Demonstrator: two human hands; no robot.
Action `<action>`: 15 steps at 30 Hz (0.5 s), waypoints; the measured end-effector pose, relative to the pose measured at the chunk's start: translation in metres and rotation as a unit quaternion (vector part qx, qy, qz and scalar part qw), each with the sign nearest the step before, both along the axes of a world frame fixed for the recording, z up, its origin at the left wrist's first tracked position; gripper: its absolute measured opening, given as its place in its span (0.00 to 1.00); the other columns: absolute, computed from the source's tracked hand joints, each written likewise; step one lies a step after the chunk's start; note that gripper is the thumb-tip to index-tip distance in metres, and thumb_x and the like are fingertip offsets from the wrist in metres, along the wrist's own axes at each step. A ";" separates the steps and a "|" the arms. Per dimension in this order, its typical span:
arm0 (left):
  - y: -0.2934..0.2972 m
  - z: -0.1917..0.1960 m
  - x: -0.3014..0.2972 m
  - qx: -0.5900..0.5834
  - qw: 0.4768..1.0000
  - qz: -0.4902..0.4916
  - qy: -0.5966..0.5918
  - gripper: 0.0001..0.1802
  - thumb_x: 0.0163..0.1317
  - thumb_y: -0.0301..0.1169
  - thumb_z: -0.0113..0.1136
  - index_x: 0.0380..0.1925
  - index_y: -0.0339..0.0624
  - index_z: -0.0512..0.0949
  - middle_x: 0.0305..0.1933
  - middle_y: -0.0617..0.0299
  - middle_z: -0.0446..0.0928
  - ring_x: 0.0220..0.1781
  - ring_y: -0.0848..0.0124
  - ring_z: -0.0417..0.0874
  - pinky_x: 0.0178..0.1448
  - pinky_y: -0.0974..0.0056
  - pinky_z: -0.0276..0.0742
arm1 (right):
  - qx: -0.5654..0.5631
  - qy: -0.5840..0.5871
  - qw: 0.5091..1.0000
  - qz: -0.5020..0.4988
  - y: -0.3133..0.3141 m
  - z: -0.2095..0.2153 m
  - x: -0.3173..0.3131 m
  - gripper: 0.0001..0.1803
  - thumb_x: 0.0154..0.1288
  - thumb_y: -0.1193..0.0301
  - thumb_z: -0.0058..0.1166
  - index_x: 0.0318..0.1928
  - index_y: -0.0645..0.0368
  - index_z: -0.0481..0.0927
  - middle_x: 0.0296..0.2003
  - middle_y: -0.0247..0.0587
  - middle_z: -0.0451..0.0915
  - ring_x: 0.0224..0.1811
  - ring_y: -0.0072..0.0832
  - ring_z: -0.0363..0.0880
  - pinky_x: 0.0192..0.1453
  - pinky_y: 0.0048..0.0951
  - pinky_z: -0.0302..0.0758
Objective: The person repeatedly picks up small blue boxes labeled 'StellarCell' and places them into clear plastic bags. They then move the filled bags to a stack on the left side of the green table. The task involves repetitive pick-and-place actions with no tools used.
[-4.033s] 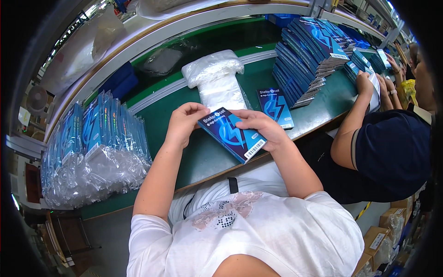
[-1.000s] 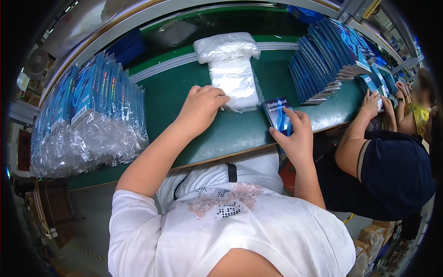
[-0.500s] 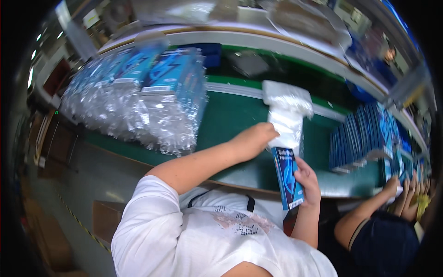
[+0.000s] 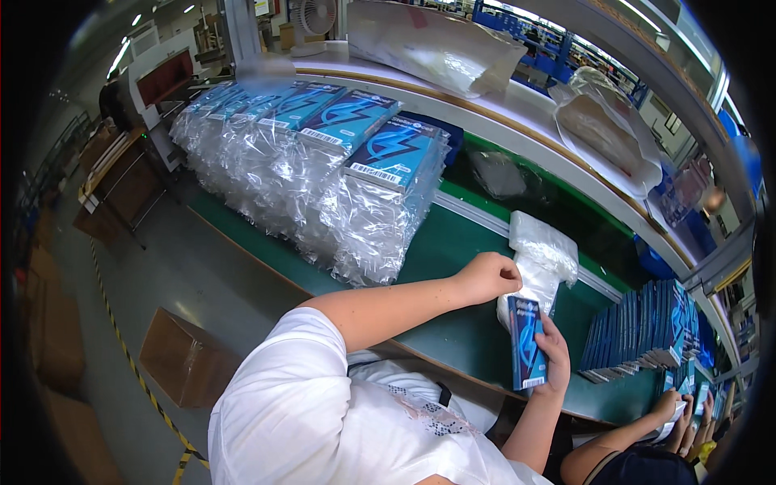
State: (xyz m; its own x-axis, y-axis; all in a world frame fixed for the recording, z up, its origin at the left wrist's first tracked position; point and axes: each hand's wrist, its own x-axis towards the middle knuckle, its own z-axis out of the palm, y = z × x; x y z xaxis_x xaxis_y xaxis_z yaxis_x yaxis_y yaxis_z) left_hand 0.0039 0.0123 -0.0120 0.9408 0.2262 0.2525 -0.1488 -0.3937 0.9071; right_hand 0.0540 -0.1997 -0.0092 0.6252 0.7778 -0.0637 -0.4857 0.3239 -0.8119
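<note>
My right hand [image 4: 556, 354] grips a flat dark blue box [image 4: 527, 343] with a lightning pattern, held upright over the green bench [image 4: 453, 242]. My left hand [image 4: 487, 277] is closed on the edge of a stack of clear plastic bags [image 4: 540, 260] lying on the bench just beyond the box. Left of my hands stand rows of bagged blue boxes [image 4: 323, 162], leaning on each other.
A row of unbagged blue boxes [image 4: 647, 327] stands at the right, where another person's hands [image 4: 675, 408] work. White sacks [image 4: 436, 48] lie on the upper shelf. A cardboard box [image 4: 186, 360] sits on the floor beside yellow-black tape.
My view has swung left and the bagged boxes now fill the upper left. My right hand has turned the blue box upright, and my left hand stays on the plastic bags.
</note>
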 end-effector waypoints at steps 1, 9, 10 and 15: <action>0.000 0.007 -0.002 -0.094 0.994 -0.012 0.045 0.08 0.52 0.26 0.63 0.35 0.38 0.82 0.31 0.54 0.78 0.35 0.66 0.80 0.40 0.64 0.76 | -0.020 -0.010 1.000 0.006 -0.004 -0.002 0.000 0.33 0.55 0.77 0.56 0.61 0.78 0.61 0.48 0.53 0.77 0.44 0.32 0.81 0.52 0.28 0.77; -0.002 0.013 -0.003 0.097 0.995 -0.027 0.007 0.08 0.51 0.31 0.63 0.29 0.41 0.84 0.29 0.52 0.77 0.34 0.60 0.80 0.40 0.60 0.75 | 0.032 0.012 0.997 0.072 0.004 -0.004 0.011 0.35 0.56 0.72 0.57 0.60 0.79 0.60 0.47 0.53 0.78 0.43 0.28 0.82 0.50 0.25 0.78; -0.002 0.014 -0.001 0.101 0.994 -0.028 0.011 0.07 0.51 0.31 0.63 0.29 0.41 0.84 0.29 0.52 0.77 0.33 0.60 0.80 0.40 0.60 0.75 | 0.045 0.027 0.995 0.086 0.008 -0.005 0.012 0.35 0.56 0.73 0.56 0.61 0.79 0.59 0.48 0.54 0.77 0.44 0.30 0.82 0.51 0.26 0.78; 0.003 0.001 0.005 0.064 0.998 -0.017 0.007 0.06 0.48 0.25 0.63 0.26 0.33 0.81 0.27 0.51 0.80 0.29 0.63 0.82 0.37 0.64 0.77 | 0.027 0.037 0.998 0.044 0.009 0.003 0.001 0.32 0.56 0.80 0.55 0.61 0.77 0.61 0.51 0.56 0.76 0.48 0.33 0.81 0.54 0.30 0.77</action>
State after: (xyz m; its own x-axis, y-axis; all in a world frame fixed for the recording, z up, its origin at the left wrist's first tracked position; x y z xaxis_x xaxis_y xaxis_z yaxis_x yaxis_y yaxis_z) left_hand 0.0088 0.0149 -0.0108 0.9511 0.1604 0.2640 -0.1521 -0.5006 0.8522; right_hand 0.0548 -0.1905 -0.0065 0.5488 0.8335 -0.0637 -0.5728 0.3195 -0.7548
